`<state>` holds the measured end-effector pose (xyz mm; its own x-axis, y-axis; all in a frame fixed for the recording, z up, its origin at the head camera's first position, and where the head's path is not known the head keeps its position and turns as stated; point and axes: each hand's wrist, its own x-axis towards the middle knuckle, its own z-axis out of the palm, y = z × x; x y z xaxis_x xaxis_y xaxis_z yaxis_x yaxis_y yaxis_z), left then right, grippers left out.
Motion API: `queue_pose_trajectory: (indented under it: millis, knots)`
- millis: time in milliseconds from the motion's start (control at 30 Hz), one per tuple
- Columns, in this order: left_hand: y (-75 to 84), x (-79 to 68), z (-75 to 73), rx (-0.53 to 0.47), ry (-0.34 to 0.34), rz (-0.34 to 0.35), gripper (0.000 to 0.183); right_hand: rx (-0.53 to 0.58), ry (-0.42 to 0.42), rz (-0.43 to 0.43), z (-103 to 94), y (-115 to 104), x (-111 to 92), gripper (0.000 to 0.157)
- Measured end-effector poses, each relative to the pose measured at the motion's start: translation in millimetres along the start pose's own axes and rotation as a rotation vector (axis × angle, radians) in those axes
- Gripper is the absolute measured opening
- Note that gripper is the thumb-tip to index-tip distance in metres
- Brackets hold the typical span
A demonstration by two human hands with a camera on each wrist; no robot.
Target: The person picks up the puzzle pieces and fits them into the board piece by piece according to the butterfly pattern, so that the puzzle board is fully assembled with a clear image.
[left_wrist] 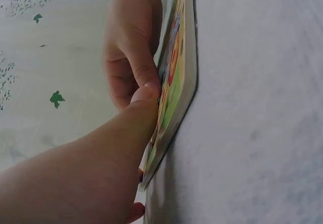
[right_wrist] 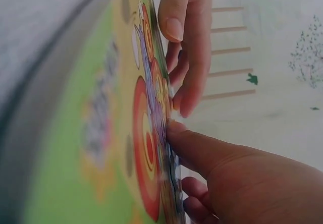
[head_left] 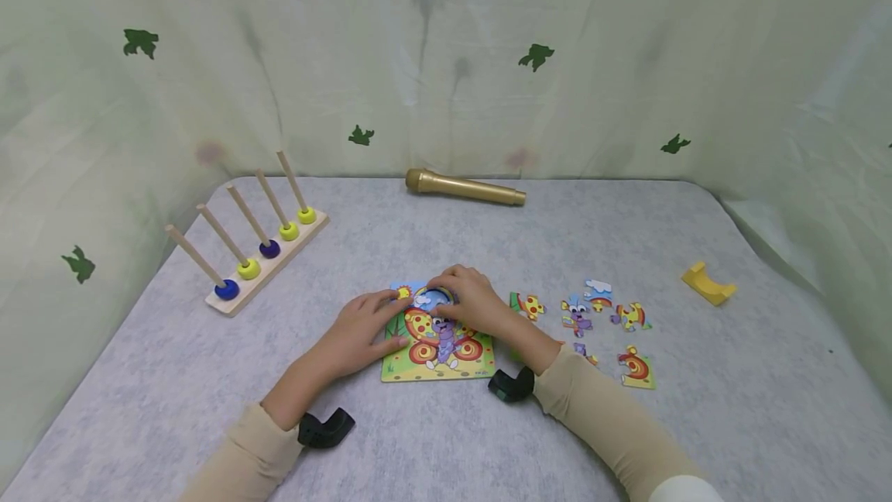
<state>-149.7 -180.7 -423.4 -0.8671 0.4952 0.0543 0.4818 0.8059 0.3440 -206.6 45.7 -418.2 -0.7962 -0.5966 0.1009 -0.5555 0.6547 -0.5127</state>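
A butterfly jigsaw board [head_left: 439, 370] lies flat on the table before the person. At its upper part, the right hand [head_left: 477, 300] holds a cloud-and-rainbow puzzle piece [head_left: 427, 300] between thumb and bent index finger; its underside is hidden. The left hand [head_left: 362, 331] rests along the board's left side, fingers loosely extended over the sun corner and thumb on the left edge. In the right wrist view, the right thumb [right_wrist: 202, 151] meets the picture surface close to the left fingertips. The left wrist view shows the left thumb [left_wrist: 144, 95] overlapping the right one.
Several loose puzzle pieces [head_left: 636, 369] are scattered right of the board, partly behind the right forearm. A wooden peg stacker [head_left: 261, 273] with blue and yellow rings stands at the left. Near the back edge lies a gold microphone [head_left: 465, 187]; a yellow curved block [head_left: 708, 283] is far right.
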Motion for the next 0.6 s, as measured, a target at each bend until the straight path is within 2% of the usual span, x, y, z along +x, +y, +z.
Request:
queue_pose_trajectory:
  millis: [167, 300, 600]
  knots:
    - [3.4, 2.6, -2.7, 0.038, -0.014, 0.009, 0.058, -0.032, -0.012, 0.006, 1.3, -1, 1, 0.039]
    - [4.4, 7.8, -4.2, 0.071, -0.009, 0.024, 0.055, -0.017, -0.026, 0.004, 1.2, 1, 2, 0.040]
    - [7.0, 12.4, -8.3, 0.106, -0.041, -0.008, 0.055, 0.183, -0.160, -0.021, -14.4, 14, -3, 0.038]
